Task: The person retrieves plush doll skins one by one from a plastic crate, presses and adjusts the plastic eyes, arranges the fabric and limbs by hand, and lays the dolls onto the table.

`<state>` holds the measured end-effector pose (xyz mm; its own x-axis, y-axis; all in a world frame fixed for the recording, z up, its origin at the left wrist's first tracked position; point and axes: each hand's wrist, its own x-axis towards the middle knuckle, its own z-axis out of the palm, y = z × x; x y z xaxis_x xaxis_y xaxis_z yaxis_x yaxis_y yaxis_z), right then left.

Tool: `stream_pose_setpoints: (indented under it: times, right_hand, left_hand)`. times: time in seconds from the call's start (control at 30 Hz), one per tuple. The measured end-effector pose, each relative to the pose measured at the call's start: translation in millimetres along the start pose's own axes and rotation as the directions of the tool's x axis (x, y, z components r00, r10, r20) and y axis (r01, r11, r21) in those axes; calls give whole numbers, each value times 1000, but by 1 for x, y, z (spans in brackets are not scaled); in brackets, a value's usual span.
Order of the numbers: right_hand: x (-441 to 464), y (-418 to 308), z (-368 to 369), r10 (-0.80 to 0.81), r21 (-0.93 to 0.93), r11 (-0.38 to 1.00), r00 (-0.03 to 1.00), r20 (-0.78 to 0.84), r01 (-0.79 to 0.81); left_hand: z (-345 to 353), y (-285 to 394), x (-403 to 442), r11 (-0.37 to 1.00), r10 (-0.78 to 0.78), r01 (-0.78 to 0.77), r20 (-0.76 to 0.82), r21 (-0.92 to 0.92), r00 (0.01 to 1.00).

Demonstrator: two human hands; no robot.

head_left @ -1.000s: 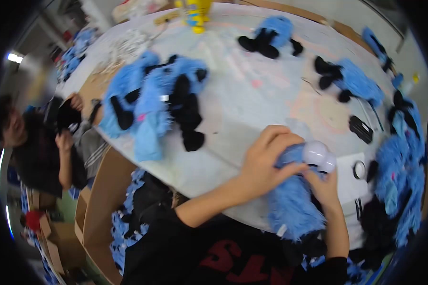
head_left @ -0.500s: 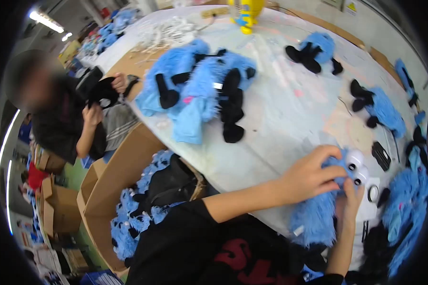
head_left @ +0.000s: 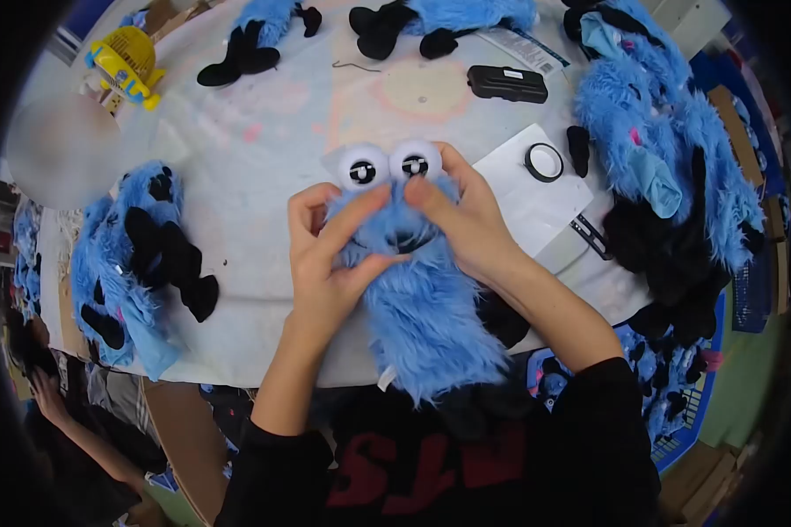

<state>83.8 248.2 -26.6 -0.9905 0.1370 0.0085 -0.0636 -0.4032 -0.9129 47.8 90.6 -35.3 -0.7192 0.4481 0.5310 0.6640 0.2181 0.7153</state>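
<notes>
A furry blue plush toy [head_left: 431, 325] with two big white plastic eyes [head_left: 361, 167] lies in front of me, its head raised toward the camera. My left hand [head_left: 321, 250] grips the head from the left, thumb below the left eye and fingers around the side. From the right, my right hand [head_left: 475, 228] holds the head, with its thumb pressed just under the other eye. A small dark nose or mouth patch shows between the hands. The toy's body hangs toward the table's near edge, with a white tag at its lower left.
Blue plush pieces lie at the left [head_left: 114, 263], back [head_left: 466, 13] and right [head_left: 642, 123]. White paper [head_left: 523, 167] bears a black ring [head_left: 544, 162]; nearby are a black case [head_left: 507, 83] and slim black tool [head_left: 591, 237]. A blue basket [head_left: 699, 395] stands lower right; another person's hand [head_left: 48, 395] is left.
My view has swung right and down, bringing the toy to the middle. The toy's eyes now face me, and both hands have shifted to either side of its head.
</notes>
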Motion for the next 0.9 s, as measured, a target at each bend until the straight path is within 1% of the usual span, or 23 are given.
stream_pose_setpoints:
  times: [0.03, 0.17, 0.2, 0.33, 0.37, 0.43, 0.5, 0.53, 0.67, 0.7, 0.83, 0.87, 0.9]
  right_hand:
    - [0, -2, -1, 4, 1, 1000, 1000, 0, -4]
    - [0, -1, 2, -42, 32, 999, 999, -11, 42]
    - [0, -1, 2, -37, 38, 999, 999, -10, 37]
    - [-2, -3, 1, 180, 273, 947, 984, -11, -170]
    - [-2, -5, 3, 179, 274, 947, 984, -11, -169]
    - [-1, -12, 5, 63, 89, 994, 996, -56, -58]
    - [-1, -14, 6, -51, -103, 994, 995, -83, 42]
    - [-2, -12, 7, -48, -103, 994, 995, -86, 39]
    - [-4, -1, 10, -216, -128, 967, 976, 40, 219]
    - [-2, -2, 11, -215, -124, 968, 975, 49, 220]
    - [-5, 3, 12, -86, 141, 987, 994, 71, 75]
    - [-6, 4, 12, -79, 150, 986, 995, 65, 69]
    - [-8, 4, 13, -63, 201, 979, 995, 82, 45]
  left_hand:
    - [3, -2, 0, 1000, -5, 5, 0, 0, 1000]
    - [8, -14, -9, 989, -114, 119, 64, -89, 991]
    - [9, -15, -9, 989, -119, 125, 66, -84, 991]
    - [12, -12, -7, 975, -159, 166, 58, -145, 986]
    - [11, -6, -7, 976, -159, 166, 60, -143, 986]
    - [9, 12, -4, 995, 16, -28, -132, -91, 991]
    - [7, 25, -3, 980, 188, -201, -306, -9, 933]
    - [7, 24, -2, 980, 185, -197, -304, -11, 935]
    - [5, 18, 7, 959, 253, -232, -119, 163, 960]
    - [4, 16, 7, 958, 252, -230, -125, 171, 960]
    - [2, 0, -2, 984, 160, -150, -112, 98, 981]
    - [3, -1, -4, 985, 154, -144, -102, 100, 983]
    - [6, -2, -5, 988, 142, -133, -129, 74, 981]
